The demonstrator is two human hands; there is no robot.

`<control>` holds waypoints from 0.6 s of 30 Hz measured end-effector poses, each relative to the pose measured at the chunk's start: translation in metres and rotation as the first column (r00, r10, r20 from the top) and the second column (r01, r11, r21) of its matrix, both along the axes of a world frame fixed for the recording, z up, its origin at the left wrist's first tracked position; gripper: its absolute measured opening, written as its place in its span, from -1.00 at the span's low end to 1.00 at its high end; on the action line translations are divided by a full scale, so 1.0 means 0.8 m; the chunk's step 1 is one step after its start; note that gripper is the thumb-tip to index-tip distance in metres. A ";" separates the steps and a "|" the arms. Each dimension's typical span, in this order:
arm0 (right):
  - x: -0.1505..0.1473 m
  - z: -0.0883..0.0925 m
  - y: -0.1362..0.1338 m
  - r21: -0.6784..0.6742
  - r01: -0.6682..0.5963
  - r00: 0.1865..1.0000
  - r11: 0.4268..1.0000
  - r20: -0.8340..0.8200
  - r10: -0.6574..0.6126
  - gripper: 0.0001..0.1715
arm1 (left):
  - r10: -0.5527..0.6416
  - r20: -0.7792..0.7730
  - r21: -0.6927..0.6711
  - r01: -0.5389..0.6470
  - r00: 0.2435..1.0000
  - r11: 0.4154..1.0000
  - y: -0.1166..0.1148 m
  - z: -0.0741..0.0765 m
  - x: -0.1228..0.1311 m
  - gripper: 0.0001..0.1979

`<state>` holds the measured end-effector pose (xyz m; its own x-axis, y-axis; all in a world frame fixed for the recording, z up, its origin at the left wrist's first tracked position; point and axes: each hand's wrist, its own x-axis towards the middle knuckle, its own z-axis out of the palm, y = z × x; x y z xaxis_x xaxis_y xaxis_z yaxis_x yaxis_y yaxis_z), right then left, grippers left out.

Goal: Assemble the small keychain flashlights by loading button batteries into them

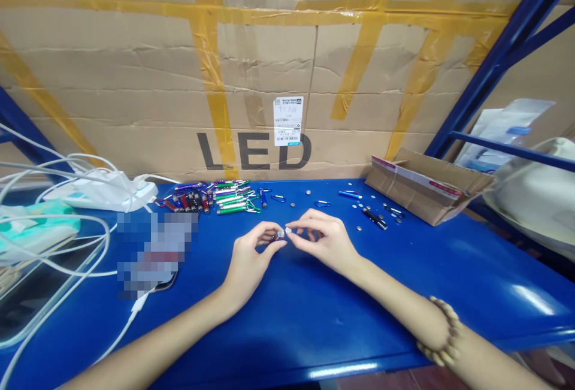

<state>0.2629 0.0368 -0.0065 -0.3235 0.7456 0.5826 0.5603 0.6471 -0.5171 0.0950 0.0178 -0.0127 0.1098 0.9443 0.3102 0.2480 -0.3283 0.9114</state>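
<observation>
My left hand [254,255] is closed around a small keychain flashlight, most of it hidden by the fingers, with its shiny round end pointing right. Right beside that end, my right hand [326,240] pinches a small silvery button cell [288,230] between thumb and fingertip. The two sets of fingertips almost meet above the blue table [305,318]. Beyond my left hand lies a pile of green flashlights [231,203] with clips, next to red and purple ones [193,200]. Past my right hand are a black flashlight [374,218], a blue flashlight [350,195] and scattered button cells [359,228].
An opened cardboard box [426,192] stands at the back right. On the left are a phone [166,282], a power strip [103,192], a green packet [40,228] and looping white cables. A large taped carton [157,90] walls off the back. Blue carabiners [322,203] lie midway.
</observation>
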 end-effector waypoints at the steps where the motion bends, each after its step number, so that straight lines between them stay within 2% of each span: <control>1: 0.000 0.000 -0.001 0.026 -0.019 0.999 0.999 -0.030 0.020 -0.79 | -0.009 -0.002 -0.013 0.009 1.000 1.000 -0.001 0.000 0.000 -0.89; 6: 0.000 -0.001 -0.005 0.137 -0.127 0.990 0.982 -0.037 0.133 -0.79 | -0.022 0.062 -0.005 0.022 0.998 1.000 -0.004 -0.003 0.000 -0.92; 11: 0.002 0.005 -0.009 0.281 -0.114 0.984 0.953 -0.099 0.147 -0.83 | -0.032 0.095 0.034 0.029 0.995 0.999 -0.004 -0.002 -0.001 -0.94; 18: 0.002 0.007 -0.012 0.329 -0.165 0.983 0.930 -0.027 0.184 -0.84 | -0.027 0.041 0.051 0.025 0.999 0.998 -0.008 -0.004 0.001 -0.92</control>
